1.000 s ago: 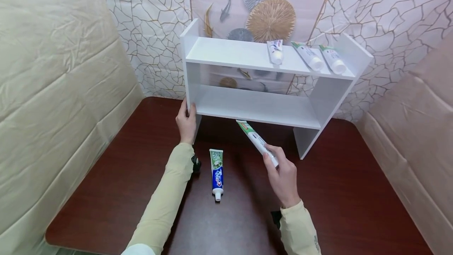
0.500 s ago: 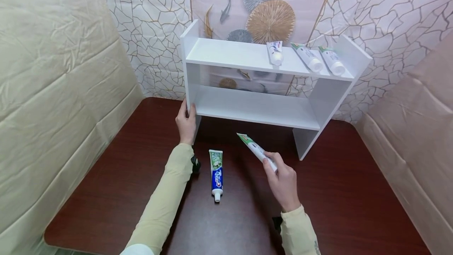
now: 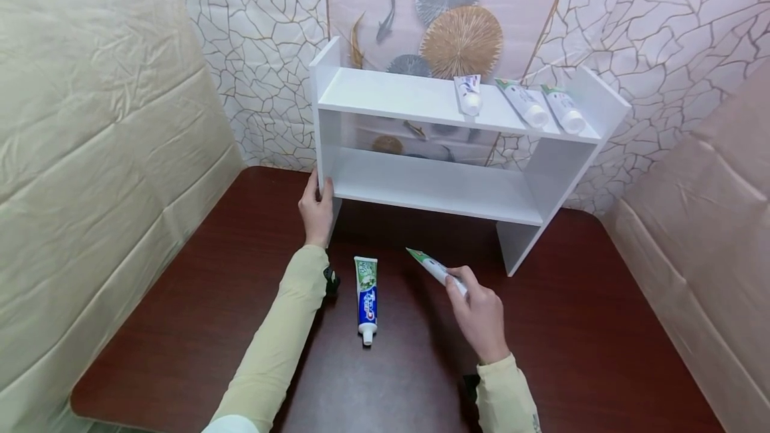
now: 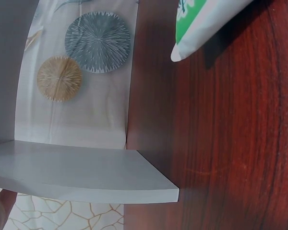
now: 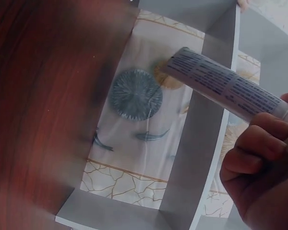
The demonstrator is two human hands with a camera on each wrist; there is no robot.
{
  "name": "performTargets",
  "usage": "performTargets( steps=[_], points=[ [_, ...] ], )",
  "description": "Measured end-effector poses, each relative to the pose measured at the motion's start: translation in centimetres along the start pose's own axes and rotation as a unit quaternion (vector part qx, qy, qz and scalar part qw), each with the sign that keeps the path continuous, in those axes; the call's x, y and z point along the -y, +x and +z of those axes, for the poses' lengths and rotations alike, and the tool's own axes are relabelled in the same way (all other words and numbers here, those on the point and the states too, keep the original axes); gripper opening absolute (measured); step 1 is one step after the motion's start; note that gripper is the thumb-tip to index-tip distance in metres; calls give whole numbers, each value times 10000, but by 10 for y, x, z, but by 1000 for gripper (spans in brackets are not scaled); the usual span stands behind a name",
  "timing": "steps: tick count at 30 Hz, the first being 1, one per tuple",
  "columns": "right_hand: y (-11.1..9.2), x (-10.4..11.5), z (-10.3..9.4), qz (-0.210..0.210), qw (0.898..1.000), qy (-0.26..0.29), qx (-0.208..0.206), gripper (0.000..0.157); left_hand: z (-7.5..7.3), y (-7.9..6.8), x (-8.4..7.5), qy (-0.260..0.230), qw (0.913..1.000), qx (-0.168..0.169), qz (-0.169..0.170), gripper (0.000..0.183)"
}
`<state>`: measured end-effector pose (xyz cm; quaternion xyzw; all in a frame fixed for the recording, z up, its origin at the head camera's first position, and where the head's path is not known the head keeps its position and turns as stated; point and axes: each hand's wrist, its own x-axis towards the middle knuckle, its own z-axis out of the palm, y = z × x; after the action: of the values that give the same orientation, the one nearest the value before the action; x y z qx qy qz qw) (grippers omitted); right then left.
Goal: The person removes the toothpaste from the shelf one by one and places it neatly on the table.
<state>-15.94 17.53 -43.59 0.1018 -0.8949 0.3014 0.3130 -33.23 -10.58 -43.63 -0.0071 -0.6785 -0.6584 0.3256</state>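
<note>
My left hand [image 3: 317, 216] grips the left side panel of a white two-tier shelf [image 3: 439, 184], thumb inside and fingers outside; only a little of it shows in the left wrist view. In my right hand [image 3: 479, 316] I hold a white toothpaste tube [image 3: 433, 267] with a green tail, in front of the shelf and above the table. Its printed back [image 5: 225, 86] faces the right wrist camera, and my fingers cover the cap end. Between my arms, a green, blue and white Crest toothpaste tube [image 3: 367, 299] lies on the table, cap toward me.
Three toothpaste tubes lie on the upper tier toward its right: a small white tube [image 3: 468, 95], a green-tailed tube [image 3: 522, 104] and another green-tailed tube [image 3: 563, 109]. The dark red table [image 3: 180, 339] is bordered by beige fabric walls [image 3: 114, 152] at the sides.
The tube in my right hand has come away from the lower tier's front edge, down and toward me. My left hand keeps its grip on the shelf. The view has tipped slightly upward.
</note>
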Motion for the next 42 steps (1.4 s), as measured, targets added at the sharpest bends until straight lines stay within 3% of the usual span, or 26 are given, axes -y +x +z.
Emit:
performTargets(
  steps=[9,18,25,34,42],
  points=[
    [0,-3,3,508,9944,-217,896,11,-5,-12,-37,105,9999,89,-30,45],
    [0,-6,6,933,9824,-383,1574,19,-6,-12,-39,47,9999,82,124,44],
    [0,-5,8,969,9742,-675,1924,32,-6,-12,-37,91,9999,40,96,43],
    [-3,6,10,536,9661,-1049,2298,39,-7,-13,-41,23,10000,65,19,43],
    [-14,14,17,529,9557,-1275,2600,45,-7,-14,-42,39,9999,139,-54,44]
  ],
)
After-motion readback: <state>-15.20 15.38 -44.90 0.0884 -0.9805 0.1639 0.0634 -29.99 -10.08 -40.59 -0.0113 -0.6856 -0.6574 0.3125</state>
